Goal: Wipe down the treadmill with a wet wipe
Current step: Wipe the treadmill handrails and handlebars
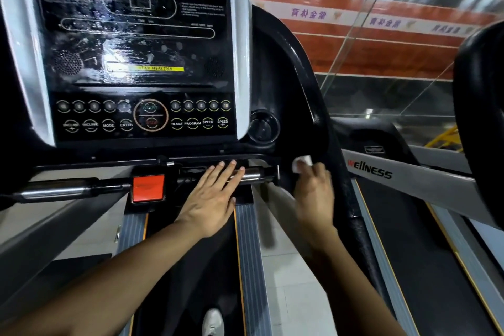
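The treadmill console (136,43) fills the upper left, its black screen streaked with wet smears. My left hand (211,199) lies flat, fingers spread, with the fingertips on the horizontal metal grip bar (251,173) under the console. My right hand (313,188) is shut on a white wet wipe (301,162) and presses it against the inside of the black right handrail arm (308,84). The hand and wipe are blurred.
A round cup holder (263,127) sits right of the button panel. An orange safety key block (148,188) is left of my left hand. A second treadmill marked "Wellness" (371,170) stands to the right. A glass wall (381,35) is behind. My shoe (213,322) rests on the belt.
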### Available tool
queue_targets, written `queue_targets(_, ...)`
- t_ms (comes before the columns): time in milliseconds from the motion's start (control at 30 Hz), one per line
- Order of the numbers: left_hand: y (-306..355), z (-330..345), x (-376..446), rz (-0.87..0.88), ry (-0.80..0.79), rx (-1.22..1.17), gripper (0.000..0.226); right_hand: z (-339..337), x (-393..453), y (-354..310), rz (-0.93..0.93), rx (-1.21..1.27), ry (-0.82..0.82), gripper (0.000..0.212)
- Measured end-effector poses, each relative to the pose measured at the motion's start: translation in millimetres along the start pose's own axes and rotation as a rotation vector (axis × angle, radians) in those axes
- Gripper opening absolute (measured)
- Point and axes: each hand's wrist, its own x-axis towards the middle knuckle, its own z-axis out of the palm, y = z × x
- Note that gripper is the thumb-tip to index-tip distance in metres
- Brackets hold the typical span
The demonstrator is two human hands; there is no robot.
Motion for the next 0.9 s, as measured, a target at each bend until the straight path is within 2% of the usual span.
queue_targets(67,0.9,0.2,-4.9,-0.01,0.012,-0.001,0.066,-4.4,-0.3,5.0,0.071,0.045,0.073,0.054)
queue_targets(133,2.9,-1.4,-11.0,-0.021,0.008,0.002,0.067,4.6,-1.1,-8.8,0.123,0.078,0.086,0.03)
queue_targets(267,2.6,-9.3,-28.5,-0.054,0.002,-0.013,0.068,38.9,-3.0,-48.2,-0.007,0.166,0.005,0.032)
queue_targets(333,1.9,-15.8,-41.7,-0.078,0.009,-0.021,0.07,41.1,-0.6,-56.6,-0.002,0.161,-0.053,0.033)
queue_targets(500,-4.6,-29.0,-81.3,-0.162,0.017,0.015,0.064,57.6,-6.9,-50.8,-0.068,0.149,0.082,0.031)
queue_targets(633,-17.3,-29.2,-113.6,-0.178,0.013,-0.045,0.064,71.8,-18.8,-92.8,-0.136,0.19,0.092,0.03)
queue_targets(700,-22.6,-34.6,-131.1,-0.183,0.031,-0.054,0.064,69.2,-20.9,-114.5,-0.138,0.31,0.043,0.031)
queue_targets(800,-35.8,-47.5,-159.9,-0.245,0.089,-0.073,0.062,74.1,-21.6,-127.0,-0.038,0.454,-0.001,0.034)
queue_targets(900,-60.6,-59.2,-195.9,-0.36,0.137,-0.075,0.061,66.0,-38.4,-161.9,-0.094,0.597,0.01,0.037)
